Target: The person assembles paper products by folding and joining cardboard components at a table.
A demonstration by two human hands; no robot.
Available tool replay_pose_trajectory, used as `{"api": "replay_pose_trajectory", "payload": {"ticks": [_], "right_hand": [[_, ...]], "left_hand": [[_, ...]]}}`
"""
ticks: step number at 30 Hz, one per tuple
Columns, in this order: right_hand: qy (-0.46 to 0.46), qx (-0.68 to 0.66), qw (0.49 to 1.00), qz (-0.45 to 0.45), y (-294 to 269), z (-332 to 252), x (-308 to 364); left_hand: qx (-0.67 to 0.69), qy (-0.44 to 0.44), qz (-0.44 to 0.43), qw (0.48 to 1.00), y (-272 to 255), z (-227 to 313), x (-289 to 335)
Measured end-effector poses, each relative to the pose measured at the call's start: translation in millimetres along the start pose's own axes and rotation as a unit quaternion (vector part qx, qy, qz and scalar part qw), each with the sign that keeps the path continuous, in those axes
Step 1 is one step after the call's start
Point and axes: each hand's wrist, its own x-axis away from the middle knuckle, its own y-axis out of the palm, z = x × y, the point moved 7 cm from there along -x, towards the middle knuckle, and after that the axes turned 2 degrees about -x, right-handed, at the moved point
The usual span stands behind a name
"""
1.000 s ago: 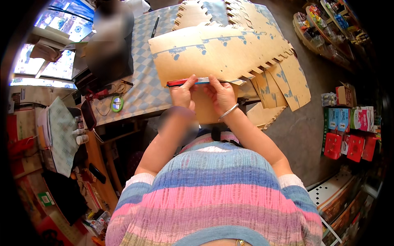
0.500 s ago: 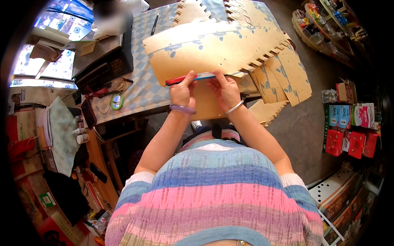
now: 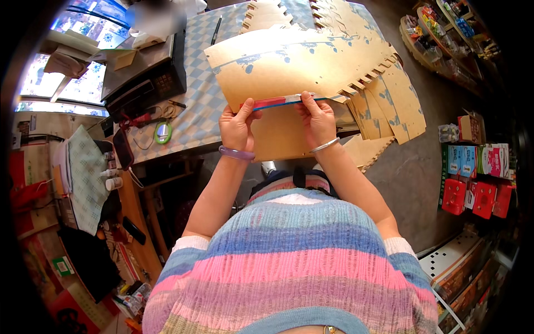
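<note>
A ribbed top (image 3: 292,250) striped blue, pink, mauve and white; a purple bangle (image 3: 236,153) left, a silver bangle (image 3: 325,146) right.

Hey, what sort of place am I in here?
Possibly a small shop doubling as a workspace. Tiered shelves of small goods and red packs are on the right, and brown sheets lie over a checkered tablecloth.

And it's a shop by the look of it: curved shelves (image 3: 412,47) up on the right crammed with bright packets (image 3: 431,39), blue packs (image 3: 461,160) above red packs (image 3: 484,199) further down, a perforated white shelf (image 3: 448,263) lower still, and over on the left a black keypad machine (image 3: 142,93) on the checked table (image 3: 197,83)
</note>
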Motion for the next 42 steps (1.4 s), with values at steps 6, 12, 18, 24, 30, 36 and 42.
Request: {"api": "replay_pose_trajectory", "payload": {"ticks": [6, 12, 18, 24, 30, 36, 42], "right_hand": [[-0.006, 0.02, 0.997, -0.069, 39, 7, 15], [0.03, -0.015, 0.998, -0.051, 25, -2, 0], [-0.122, 0.005, 0.992, -0.013, 60, -60, 6], [-0.523, 0.579, 0.624, 0.038, 96, -247, -8], [-0.406, 0.013, 0.899, -0.162, 36, -433, -42], [-0.498, -0.053, 0.853, -0.15, -48, -504, 36], [-0.43, -0.012, 0.888, -0.162, -174, -524, 136]], "left_hand": [[-0.001, -0.009, -0.03, 1.0, 11, 1, 3], [-0.07, 0.017, -0.091, 0.993, 33, 8, 8], [-0.036, 0.041, -0.177, 0.983, 66, 17, 0], [-0.373, 0.102, -0.28, 0.879, 104, 1, -6], [-0.572, 0.173, -0.323, 0.734, 76, -46, -29], [-0.629, 0.192, -0.323, 0.681, 82, -62, -45], [-0.659, 0.26, -0.392, 0.586, 138, -100, -47]]}}
